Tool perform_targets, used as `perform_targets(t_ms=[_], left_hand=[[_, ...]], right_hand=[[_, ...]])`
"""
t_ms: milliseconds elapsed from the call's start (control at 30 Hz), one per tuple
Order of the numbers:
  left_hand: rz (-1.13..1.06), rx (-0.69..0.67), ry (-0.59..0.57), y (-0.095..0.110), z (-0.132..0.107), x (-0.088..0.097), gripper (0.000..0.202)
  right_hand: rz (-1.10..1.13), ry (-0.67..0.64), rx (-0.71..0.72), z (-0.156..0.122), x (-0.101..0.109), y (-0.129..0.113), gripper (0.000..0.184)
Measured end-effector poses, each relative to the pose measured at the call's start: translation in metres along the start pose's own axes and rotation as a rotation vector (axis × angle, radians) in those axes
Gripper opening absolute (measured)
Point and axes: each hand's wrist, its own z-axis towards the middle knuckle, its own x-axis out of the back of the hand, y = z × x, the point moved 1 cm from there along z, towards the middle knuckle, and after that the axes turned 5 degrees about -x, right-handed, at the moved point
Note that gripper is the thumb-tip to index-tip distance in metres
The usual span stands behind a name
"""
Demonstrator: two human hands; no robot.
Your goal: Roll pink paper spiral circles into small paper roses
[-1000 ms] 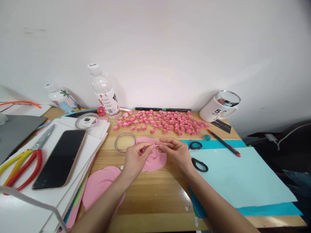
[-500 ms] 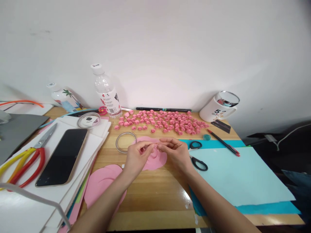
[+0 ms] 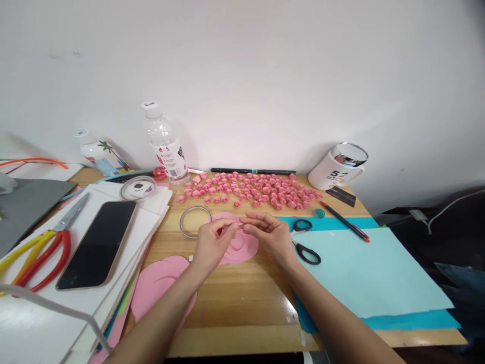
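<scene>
My left hand point(image 3: 212, 238) is closed in a pinch, thumb against forefinger, on the end of a pink paper spiral point(image 3: 238, 242). Opposite it, my right hand point(image 3: 270, 233) pinches the same paper with thumb and fingertips almost touching the left ones. The fingers mostly cover the small bit of paper between them. Below the fingertips the curl of the spiral lies over a wavy-edged pink paper disc point(image 3: 248, 252) on the table. Farther back, many small rolled pink paper roses point(image 3: 273, 192) are spread out. A roll of tape point(image 3: 182, 222) lies left of the disc.
More cut pink paper point(image 3: 159, 283) lies by my left forearm. At left are a phone point(image 3: 97, 245) and red-and-yellow scissors point(image 3: 56, 242) on papers. Black-handled scissors point(image 3: 308, 254) rest on blue sheets point(image 3: 375, 273). A bottle point(image 3: 166, 146) and mug point(image 3: 333, 169) stand behind.
The hands stay close together over the disc, with the right fingers slightly more raised and spread. The whole view has shifted a little.
</scene>
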Motion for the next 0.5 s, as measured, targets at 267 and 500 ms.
perform_targets(t_ms=[267,500], left_hand=[[-0.024,0.01,-0.044,0.0054,-0.0003,0.0008,0.019],[-0.011,0.039,-0.054,0.0028,-0.0017,0.0009,0.02]], right_hand=[[0.012,-0.004,0.019,-0.0005,-0.0003,-0.0004,0.032],[0.032,0.001,0.015,0.0002,-0.0007,0.0023,0.029]])
